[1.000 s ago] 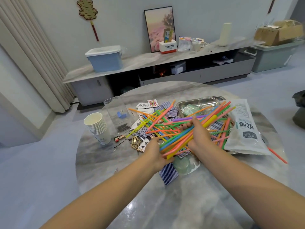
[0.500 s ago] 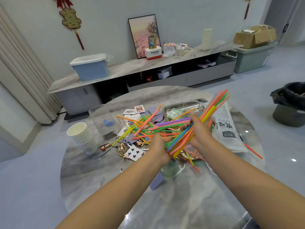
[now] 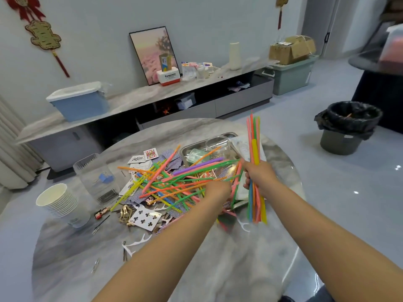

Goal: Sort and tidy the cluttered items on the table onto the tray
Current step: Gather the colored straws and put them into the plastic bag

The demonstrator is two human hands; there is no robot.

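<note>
My right hand (image 3: pixel 259 176) grips a bundle of coloured straws (image 3: pixel 254 147) held upright above the table's right side. My left hand (image 3: pixel 218 189) reaches into the loose pile of straws (image 3: pixel 174 182) spread over playing cards (image 3: pixel 145 217); its fingers are closed among them, and it seems to hold some. The metal tray (image 3: pixel 226 136) stands behind the hands with a clear cup (image 3: pixel 218 146) and a greenish item (image 3: pixel 196 155) in it. A white packet (image 3: pixel 244 147) lies at the tray's right, partly hidden by the bundle.
A stack of paper cups (image 3: pixel 57 202) and a clear plastic box (image 3: pixel 96 179) with clips stand at the left. Hairpins, a gold clip (image 3: pixel 125 213) and white floss picks (image 3: pixel 135 244) lie near the front. A black-lined bin (image 3: pixel 346 127) stands on the floor, right.
My right hand has turned its bundle of straws from slanted to upright and moved it right. My left hand has let go of that bundle and gone into the loose pile.
</note>
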